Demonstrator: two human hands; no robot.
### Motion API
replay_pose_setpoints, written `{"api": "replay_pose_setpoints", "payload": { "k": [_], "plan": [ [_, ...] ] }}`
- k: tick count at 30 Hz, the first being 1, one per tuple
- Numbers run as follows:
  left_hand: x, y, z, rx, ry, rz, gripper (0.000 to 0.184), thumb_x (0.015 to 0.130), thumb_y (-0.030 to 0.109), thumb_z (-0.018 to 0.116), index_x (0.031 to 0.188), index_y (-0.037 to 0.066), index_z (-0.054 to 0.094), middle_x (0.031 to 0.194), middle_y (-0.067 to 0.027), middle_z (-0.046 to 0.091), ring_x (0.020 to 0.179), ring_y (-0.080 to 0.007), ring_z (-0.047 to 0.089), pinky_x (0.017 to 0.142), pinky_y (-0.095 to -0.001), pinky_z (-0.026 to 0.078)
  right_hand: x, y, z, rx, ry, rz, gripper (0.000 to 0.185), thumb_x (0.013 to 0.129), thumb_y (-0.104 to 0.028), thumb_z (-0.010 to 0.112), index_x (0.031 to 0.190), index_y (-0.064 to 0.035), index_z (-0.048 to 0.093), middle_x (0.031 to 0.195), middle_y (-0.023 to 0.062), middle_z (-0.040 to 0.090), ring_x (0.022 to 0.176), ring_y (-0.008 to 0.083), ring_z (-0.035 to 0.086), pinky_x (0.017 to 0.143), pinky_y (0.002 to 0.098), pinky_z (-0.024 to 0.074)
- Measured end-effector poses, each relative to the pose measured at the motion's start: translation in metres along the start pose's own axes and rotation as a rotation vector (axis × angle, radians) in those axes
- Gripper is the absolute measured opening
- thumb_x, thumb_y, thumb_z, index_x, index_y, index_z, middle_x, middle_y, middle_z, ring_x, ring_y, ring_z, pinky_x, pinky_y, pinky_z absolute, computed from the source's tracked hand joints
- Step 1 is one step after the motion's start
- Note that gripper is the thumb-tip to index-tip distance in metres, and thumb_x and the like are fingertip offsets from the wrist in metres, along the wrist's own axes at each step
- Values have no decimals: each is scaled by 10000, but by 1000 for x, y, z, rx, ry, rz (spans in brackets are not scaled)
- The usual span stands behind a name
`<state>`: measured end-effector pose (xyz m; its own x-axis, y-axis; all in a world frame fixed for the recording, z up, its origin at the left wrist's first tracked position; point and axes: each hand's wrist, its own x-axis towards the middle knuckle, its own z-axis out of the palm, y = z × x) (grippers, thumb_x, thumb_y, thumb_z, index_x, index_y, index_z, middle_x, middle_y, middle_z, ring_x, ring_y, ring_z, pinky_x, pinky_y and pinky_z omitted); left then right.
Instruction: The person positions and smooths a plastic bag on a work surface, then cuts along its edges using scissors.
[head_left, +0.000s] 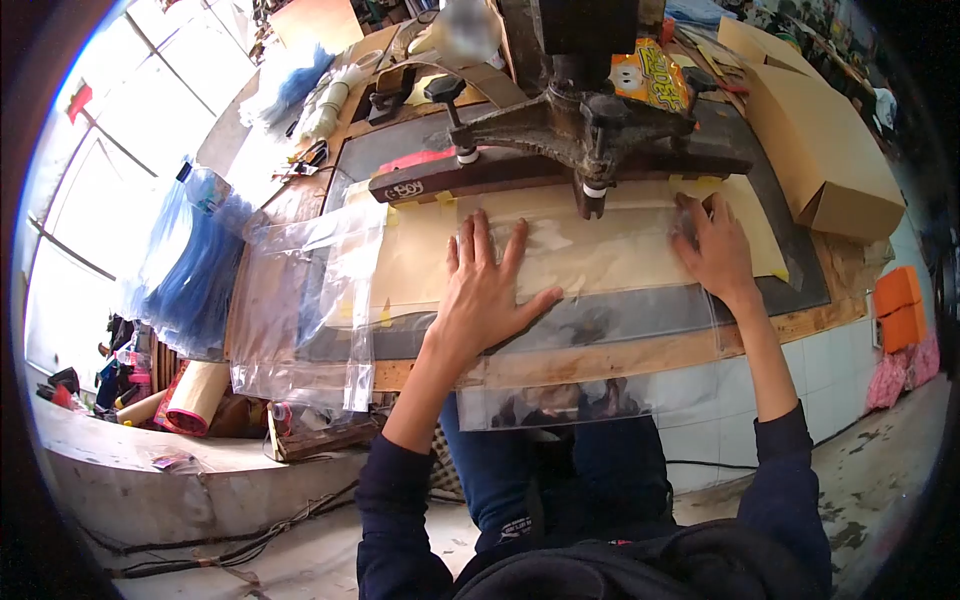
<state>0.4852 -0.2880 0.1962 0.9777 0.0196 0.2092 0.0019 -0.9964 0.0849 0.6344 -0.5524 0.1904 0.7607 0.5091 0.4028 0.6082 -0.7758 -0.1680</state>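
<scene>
My left hand (485, 285) lies flat with its fingers spread on a clear plastic sheet (590, 315). The sheet covers a cream-coloured board (415, 262) and hangs over the table's front edge. On the sheet's right side rests my right hand (718, 248), fingers apart and slightly bent, with the tips near a piece of yellow tape (695, 188). Just beyond both hands is the dark metal bar (450, 178) of a press, carried by a black iron bracket (570, 130). Another clear plastic piece (300, 300) lies to the left of my left hand.
A bundle of bluish plastic (190, 270) hangs at the table's left edge. Scissors (305, 160) lie behind it. A cardboard box (825, 150) stands at the right, beside a yellow snack packet (650, 78) behind the press. Cables (250, 540) run along the floor.
</scene>
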Motion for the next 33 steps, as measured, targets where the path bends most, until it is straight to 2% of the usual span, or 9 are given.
{"api": "replay_pose_setpoints", "payload": {
  "k": [8, 16, 20, 22, 25, 33],
  "plan": [
    [1, -1, 4, 17, 52, 16, 844, 824, 630, 479, 1401, 38, 305, 1359, -406, 247, 1300, -515, 234, 1057, -549, 231, 1, 7, 8, -14, 30, -18, 468, 825, -313, 573, 1207, -50, 511, 994, 202, 505, 924, 377, 525, 768, 471, 446],
    [1, 0, 4, 28, 69, 24, 831, 829, 621, 481, 1390, 30, 320, 1348, -410, 260, 1279, -529, 260, 1052, -542, 247, 3, 3, 3, -36, -46, -14, 501, 824, -312, 546, 1305, -184, 484, 1044, 208, 495, 959, 370, 514, 803, 483, 438],
    [2, 1, -1, 32, 27, 7, 832, 824, 627, 488, 1391, 40, 327, 1357, -407, 250, 1279, -532, 258, 1043, -548, 262, 2, 0, 2, -118, -31, -29, 484, 825, -304, 547, 1290, -174, 502, 1131, 205, 492, 1043, 368, 485, 845, 486, 425],
    [3, 1, -2, 36, 28, 8, 834, 820, 630, 491, 1392, 46, 328, 1360, -402, 251, 1278, -531, 262, 1039, -550, 267, 2, 1, 3, -195, 68, -133, 478, 827, -291, 546, 1280, -140, 511, 1239, 167, 476, 1132, 352, 445, 901, 481, 399],
    [3, 1, -1, 47, 42, 5, 833, 813, 632, 499, 1393, 59, 333, 1364, -393, 255, 1275, -524, 272, 1032, -551, 277, 6, 1, 2, -150, -40, -126, 473, 829, -277, 542, 1265, -95, 515, 1301, 121, 460, 1176, 329, 428, 933, 471, 381],
    [2, 4, -2, 76, 58, -5, 815, 803, 619, 519, 1385, 76, 348, 1358, -368, 285, 1265, -501, 303, 1022, -533, 299, 5, 5, 5, -111, -33, -145, 468, 815, -269, 542, 1237, -66, 525, 1280, 113, 483, 1165, 291, 447, 900, 467, 385]
  ]
}}
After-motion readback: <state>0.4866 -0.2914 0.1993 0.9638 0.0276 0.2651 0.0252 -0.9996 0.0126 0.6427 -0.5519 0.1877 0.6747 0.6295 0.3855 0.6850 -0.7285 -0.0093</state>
